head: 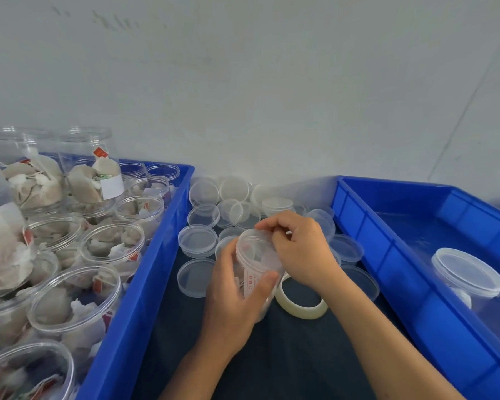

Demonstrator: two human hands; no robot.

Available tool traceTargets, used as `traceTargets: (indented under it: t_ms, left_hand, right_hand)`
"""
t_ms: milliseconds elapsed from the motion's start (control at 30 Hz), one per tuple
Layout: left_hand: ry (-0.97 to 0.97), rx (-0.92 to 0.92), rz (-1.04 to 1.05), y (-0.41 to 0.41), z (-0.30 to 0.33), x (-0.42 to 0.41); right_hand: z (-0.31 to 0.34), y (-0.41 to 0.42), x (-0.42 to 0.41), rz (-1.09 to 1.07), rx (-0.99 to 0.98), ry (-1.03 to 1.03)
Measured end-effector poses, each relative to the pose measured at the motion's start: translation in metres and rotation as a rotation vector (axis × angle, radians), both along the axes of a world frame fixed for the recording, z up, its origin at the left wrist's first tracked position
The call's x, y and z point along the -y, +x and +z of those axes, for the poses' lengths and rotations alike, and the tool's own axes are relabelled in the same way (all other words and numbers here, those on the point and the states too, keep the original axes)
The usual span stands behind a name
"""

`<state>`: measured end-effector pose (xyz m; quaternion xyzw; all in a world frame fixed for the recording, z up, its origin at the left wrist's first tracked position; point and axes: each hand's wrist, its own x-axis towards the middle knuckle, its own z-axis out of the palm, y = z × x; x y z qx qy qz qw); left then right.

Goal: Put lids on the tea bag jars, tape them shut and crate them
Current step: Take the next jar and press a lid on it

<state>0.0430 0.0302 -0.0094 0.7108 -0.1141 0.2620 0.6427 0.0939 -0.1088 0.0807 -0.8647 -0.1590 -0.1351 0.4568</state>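
A small clear plastic jar with tea bags inside (256, 272) is held up over the dark bench (286, 356), between two blue crates. The jar is tilted, and a clear round lid (253, 241) sits on its top. The body of the jar is gripped by the left hand (237, 295), with the thumb laid across a white label with red print. The lid is touched at its far edge by the curled fingers of the right hand (299, 248); something thin seems to be pinched there, but it cannot be made out.

Just beside the jar, under the right wrist, a pale ring of tape (300, 308) lies flat on the bench. Many loose clear round lids (197, 241) are spread over the bench behind the hands, up to the white wall (243, 82).

On the left, a blue plastic crate (145, 269) is filled with open clear jars of tea bags (75, 298), some stacked higher at the back. On the right, another blue plastic crate (401, 255) holds one closed clear jar (468, 278), lying on its side.
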Motion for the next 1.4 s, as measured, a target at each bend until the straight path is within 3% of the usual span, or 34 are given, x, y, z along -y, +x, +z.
traceTargets:
  t_ms: [100,267,833,933,1067,1133,1300,1400]
  left_hand:
    - [-0.014,-0.008,-0.019,0.001,0.001,0.0]
    - [-0.003,-0.015,-0.016,0.002,0.003,0.001]
    - [-0.036,-0.054,-0.046,0.0,-0.001,-0.001]
    - [0.009,-0.025,-0.006,-0.002,0.004,0.002]
    - [0.121,0.02,0.062,-0.005,0.009,0.006]
    - [0.135,0.031,0.087,-0.006,0.01,0.005]
    - [0.128,0.019,0.112,-0.005,0.008,0.002]
    - [0.147,0.003,0.097,-0.005,0.006,0.003]
  right_hand:
    - [0.008,-0.001,0.002,0.03,-0.012,-0.098]
    - [0.019,-0.013,0.001,0.106,0.013,-0.51]
    - [0.043,-0.013,0.01,0.458,-0.217,-0.55]
    - [0.045,-0.016,0.007,0.34,-0.155,-0.574]
    - [0.04,-0.027,-0.005,-0.035,0.082,-0.892]
    - [0.041,-0.031,-0.006,-0.049,0.124,-0.94]
    - [0.051,-0.027,0.006,0.047,-0.094,-0.814]
    - [0.046,-0.028,0.003,-0.075,0.036,-0.909]
